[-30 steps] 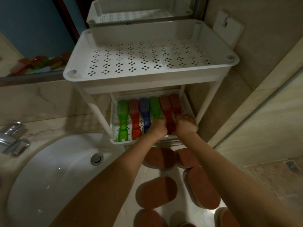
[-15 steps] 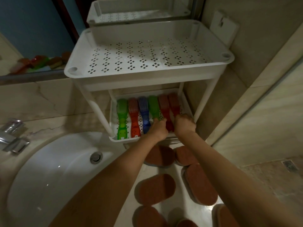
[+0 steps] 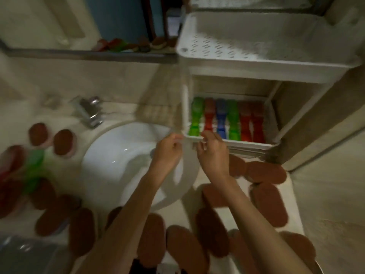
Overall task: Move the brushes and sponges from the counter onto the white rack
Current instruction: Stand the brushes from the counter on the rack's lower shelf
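The white rack (image 3: 276, 62) stands at the right; its top shelf is bare. On its lower shelf (image 3: 246, 144) several brushes lie side by side: green (image 3: 196, 115), red (image 3: 209, 113), blue (image 3: 221, 117), green (image 3: 234, 119) and two red (image 3: 251, 123). My left hand (image 3: 167, 149) and right hand (image 3: 213, 153) hover at that shelf's front left corner, fingers loosely curled, holding nothing. Several brown oval sponges lie on the counter, to the right (image 3: 266, 173), in front (image 3: 152, 238) and to the left (image 3: 63, 142). A green brush (image 3: 33, 171) and red brushes (image 3: 9, 175) lie at the far left. The frame is blurred.
A white sink basin (image 3: 122, 163) sits under my left arm, with a chrome faucet (image 3: 88, 111) behind it. A mirror ledge (image 3: 88, 55) runs along the back wall. A grey object (image 3: 25, 256) lies at the bottom left. A tiled wall (image 3: 325, 135) stands right of the rack.
Both hands have pulled back out of the lower shelf, leaving the brushes lined up there. The view has swung left, so the sink and left counter now show.
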The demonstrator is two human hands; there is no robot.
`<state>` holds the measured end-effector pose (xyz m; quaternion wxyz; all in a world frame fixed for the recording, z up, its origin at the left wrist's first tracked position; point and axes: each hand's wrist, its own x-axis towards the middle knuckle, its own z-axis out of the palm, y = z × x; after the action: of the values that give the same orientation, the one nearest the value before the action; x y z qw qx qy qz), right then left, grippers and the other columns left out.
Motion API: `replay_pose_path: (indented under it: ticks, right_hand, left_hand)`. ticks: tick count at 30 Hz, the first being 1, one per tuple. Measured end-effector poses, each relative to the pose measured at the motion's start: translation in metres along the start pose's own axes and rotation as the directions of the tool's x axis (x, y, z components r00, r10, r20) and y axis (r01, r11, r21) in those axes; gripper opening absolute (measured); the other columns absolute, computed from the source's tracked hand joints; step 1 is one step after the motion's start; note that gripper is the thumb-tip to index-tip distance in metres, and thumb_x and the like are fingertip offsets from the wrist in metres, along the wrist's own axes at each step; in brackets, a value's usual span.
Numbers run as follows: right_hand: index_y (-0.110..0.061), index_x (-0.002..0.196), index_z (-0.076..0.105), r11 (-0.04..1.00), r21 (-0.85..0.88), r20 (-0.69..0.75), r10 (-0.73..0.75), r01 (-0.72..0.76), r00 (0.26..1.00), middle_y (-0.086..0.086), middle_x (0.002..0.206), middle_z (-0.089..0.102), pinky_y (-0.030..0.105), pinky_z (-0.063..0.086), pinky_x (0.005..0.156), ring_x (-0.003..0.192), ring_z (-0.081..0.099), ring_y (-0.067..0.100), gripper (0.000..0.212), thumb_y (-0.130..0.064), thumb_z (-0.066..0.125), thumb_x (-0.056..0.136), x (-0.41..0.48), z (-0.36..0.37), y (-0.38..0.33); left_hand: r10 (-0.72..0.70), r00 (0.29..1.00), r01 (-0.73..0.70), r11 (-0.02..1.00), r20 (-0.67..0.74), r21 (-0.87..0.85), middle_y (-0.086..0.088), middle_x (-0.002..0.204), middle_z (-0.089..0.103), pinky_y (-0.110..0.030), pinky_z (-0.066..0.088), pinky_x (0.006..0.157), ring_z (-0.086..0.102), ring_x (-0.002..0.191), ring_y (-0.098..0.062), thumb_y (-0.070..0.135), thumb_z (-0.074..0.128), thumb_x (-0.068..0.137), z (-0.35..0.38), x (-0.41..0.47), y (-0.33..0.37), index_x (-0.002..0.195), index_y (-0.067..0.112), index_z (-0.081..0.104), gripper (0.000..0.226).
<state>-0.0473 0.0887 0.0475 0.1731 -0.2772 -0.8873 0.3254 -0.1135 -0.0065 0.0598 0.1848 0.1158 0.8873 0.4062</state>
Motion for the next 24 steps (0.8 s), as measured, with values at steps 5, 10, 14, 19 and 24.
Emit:
replay_pose_path:
  ticks: [5,10,14,19,24]
  right_hand:
    - [-0.004,0.122,0.059,0.991,0.088,0.256,-0.118,0.099,0.959,0.017,0.117,0.063,0.034,0.046,0.088,0.104,0.061,0.032,0.035,-0.003,0.052,0.087,-0.041,0.076,-0.079]
    - [-0.006,0.122,0.057,0.973,0.073,0.476,-0.227,0.219,0.85,0.016,0.113,0.064,0.035,0.046,0.086,0.104,0.06,0.031,0.035,-0.005,0.046,0.089,-0.075,0.175,-0.185]
    - [-0.004,0.12,0.058,0.963,0.046,0.582,-0.242,0.266,0.777,0.019,0.114,0.065,0.038,0.046,0.089,0.107,0.059,0.035,0.033,-0.009,0.048,0.089,-0.083,0.225,-0.226]
    - [0.001,0.109,0.063,0.991,0.01,0.656,-0.107,0.133,0.748,0.022,0.11,0.067,0.039,0.049,0.088,0.104,0.061,0.037,0.028,-0.014,0.049,0.09,-0.084,0.297,-0.284]
    - [0.0,0.087,0.059,0.994,-0.11,0.639,0.057,0.018,0.767,0.018,0.097,0.062,0.034,0.045,0.071,0.089,0.062,0.03,0.02,-0.019,0.053,0.09,-0.062,0.346,-0.308]
  left_hand:
    - [-0.172,0.975,0.164,0.984,-0.138,-0.069,-0.023,0.115,0.065,-0.046,0.048,0.098,0.061,0.107,-0.039,0.0,0.044,0.093,-0.095,-0.026,-0.104,0.111,-0.001,0.062,0.025]
    - [-0.332,0.911,0.289,0.938,-0.247,-0.193,-0.029,0.113,0.064,-0.05,0.048,0.097,0.061,0.107,-0.043,0.0,0.042,0.089,-0.205,-0.022,-0.202,0.108,-0.001,0.062,0.027]
    - [-0.41,0.875,0.352,0.903,-0.256,-0.246,-0.032,0.111,0.064,-0.049,0.05,0.089,0.061,0.102,-0.047,0.002,0.041,0.091,-0.245,-0.016,-0.246,0.105,-0.002,0.062,0.026]
    - [-0.419,0.831,0.432,0.9,-0.366,-0.05,-0.02,0.118,0.065,-0.035,0.046,0.09,0.059,0.11,-0.035,0.004,0.044,0.091,-0.316,-0.006,-0.305,0.111,0.001,0.064,0.029]
    - [-0.445,0.809,0.451,0.889,-0.385,-0.081,-0.023,0.125,0.054,-0.037,0.046,0.084,0.057,0.111,-0.038,0.01,0.055,0.09,-0.354,0.029,-0.335,0.12,-0.005,0.047,0.035]
